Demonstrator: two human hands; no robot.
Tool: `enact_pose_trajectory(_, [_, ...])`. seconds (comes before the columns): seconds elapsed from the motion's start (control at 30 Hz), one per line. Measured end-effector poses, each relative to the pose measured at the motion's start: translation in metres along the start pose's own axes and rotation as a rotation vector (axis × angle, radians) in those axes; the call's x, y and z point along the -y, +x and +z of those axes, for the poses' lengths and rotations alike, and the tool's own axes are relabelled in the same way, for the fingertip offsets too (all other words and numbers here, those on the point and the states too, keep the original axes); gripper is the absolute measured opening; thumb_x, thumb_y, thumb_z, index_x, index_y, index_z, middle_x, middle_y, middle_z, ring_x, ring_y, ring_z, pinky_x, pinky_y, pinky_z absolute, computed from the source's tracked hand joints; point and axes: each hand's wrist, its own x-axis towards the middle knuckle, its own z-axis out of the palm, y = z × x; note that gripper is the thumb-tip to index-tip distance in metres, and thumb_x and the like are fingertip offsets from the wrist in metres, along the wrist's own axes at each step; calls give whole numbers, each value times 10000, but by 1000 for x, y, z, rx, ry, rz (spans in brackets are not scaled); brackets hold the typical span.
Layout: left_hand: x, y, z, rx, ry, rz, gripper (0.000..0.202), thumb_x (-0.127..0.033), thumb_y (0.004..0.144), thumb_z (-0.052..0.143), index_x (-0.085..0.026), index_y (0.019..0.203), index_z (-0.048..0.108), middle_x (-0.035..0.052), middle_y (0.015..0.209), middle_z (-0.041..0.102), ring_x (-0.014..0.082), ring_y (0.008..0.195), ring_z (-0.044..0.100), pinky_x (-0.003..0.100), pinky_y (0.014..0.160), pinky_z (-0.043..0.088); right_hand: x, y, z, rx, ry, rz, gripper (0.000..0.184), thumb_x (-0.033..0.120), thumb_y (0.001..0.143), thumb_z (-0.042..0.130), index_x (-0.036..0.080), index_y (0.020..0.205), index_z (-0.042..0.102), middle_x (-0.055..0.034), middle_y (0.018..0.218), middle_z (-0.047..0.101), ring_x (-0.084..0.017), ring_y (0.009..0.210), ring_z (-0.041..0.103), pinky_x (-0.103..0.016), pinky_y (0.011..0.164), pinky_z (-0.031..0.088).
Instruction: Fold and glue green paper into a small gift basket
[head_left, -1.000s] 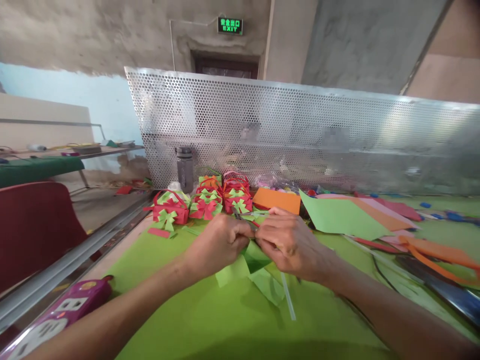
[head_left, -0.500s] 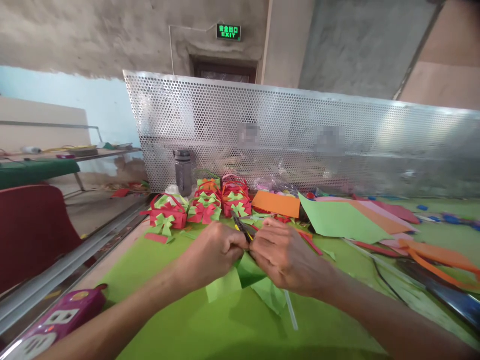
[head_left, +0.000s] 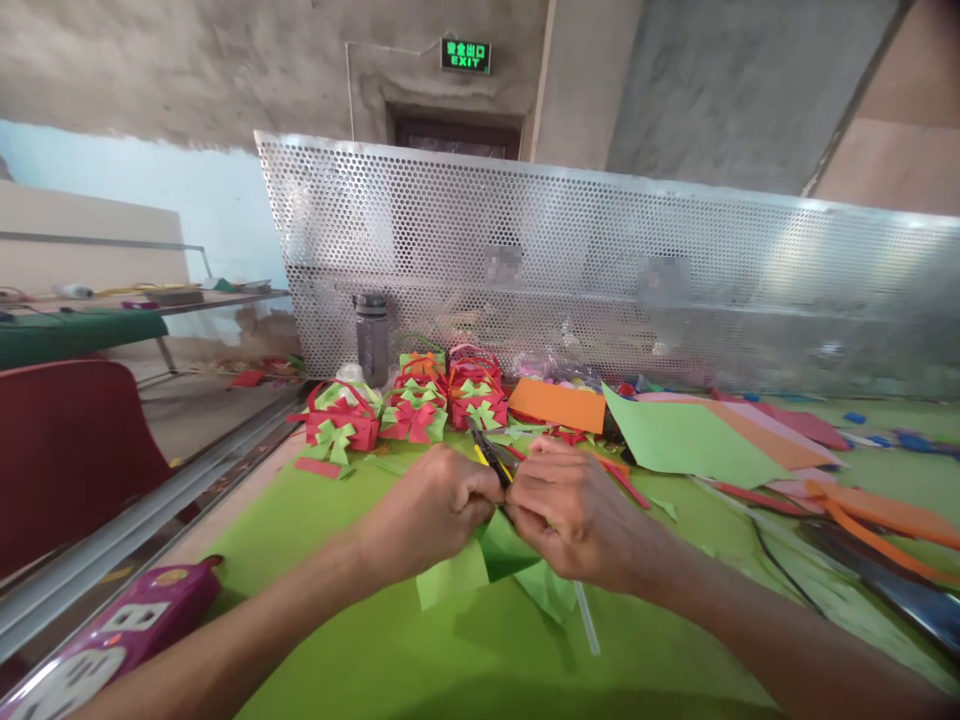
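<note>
My left hand [head_left: 442,505] and my right hand [head_left: 581,510] meet at the middle of the table, fingers closed and pinching the upper edge of a folded light green paper [head_left: 454,575]. Its flaps spread below the fingers, with a darker hollow between them. What lies right at the fingertips is hidden. Just beyond my knuckles show black-and-yellow scissors [head_left: 491,458], partly covered by the hands. A thin translucent white stick [head_left: 586,620] pokes out under my right hand; whether I hold it, I cannot tell.
Several small red and green paper baskets [head_left: 480,408] stand at the back beside a grey bottle [head_left: 372,340]. An orange sheet [head_left: 559,404] and a light green sheet [head_left: 682,440] lie to the right. A purple power strip [head_left: 142,620] sits front left. A perforated metal panel [head_left: 420,220] closes the back.
The view has shifted slightly, so everything sits a little further right. Both hands keep the same pinch on the green paper, with hardly any movement.
</note>
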Motion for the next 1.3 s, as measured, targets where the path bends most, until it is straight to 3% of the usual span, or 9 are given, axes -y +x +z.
enact_pose_trajectory(0.2, [1,3,2,8,-36,-10,253,3,602,407,-120,530,616,-32,452,511,59,437,437,171,440,296,-2,-1,1,40,26,15,197,86,767,455,163,586,469,27,557,451,-98,546,338,-290,616,289])
enact_pose_trajectory(0.43, [1,3,-1,-1,-34,-20,265,8,631,437,-121,601,666,-8,522,612,80,486,516,174,474,347,-1,-1,1,37,50,78,205,119,844,433,146,667,535,-16,616,530,-128,589,403,-287,610,308])
enact_pose_trajectory(0.67, [1,3,-2,-28,-5,-12,268,18,647,451,-128,637,675,-7,564,647,80,505,550,168,479,357,-1,0,1,92,37,151,162,77,818,455,144,708,554,-38,647,576,-155,648,457,-279,618,330])
enact_pose_trajectory(1.0, [1,3,-3,-46,-7,-3,281,27,666,456,-129,681,689,-5,603,672,84,528,574,170,505,379,0,0,1,52,-117,116,201,97,830,435,161,654,508,-21,602,532,-144,568,392,-295,596,302])
enact_pose_trajectory(1.3, [-3,4,-4,-39,31,18,297,-1,661,450,-147,715,703,8,637,682,103,567,590,185,534,422,2,-2,-4,110,-178,94,202,-7,749,430,163,689,521,-12,620,536,-134,566,394,-293,618,313])
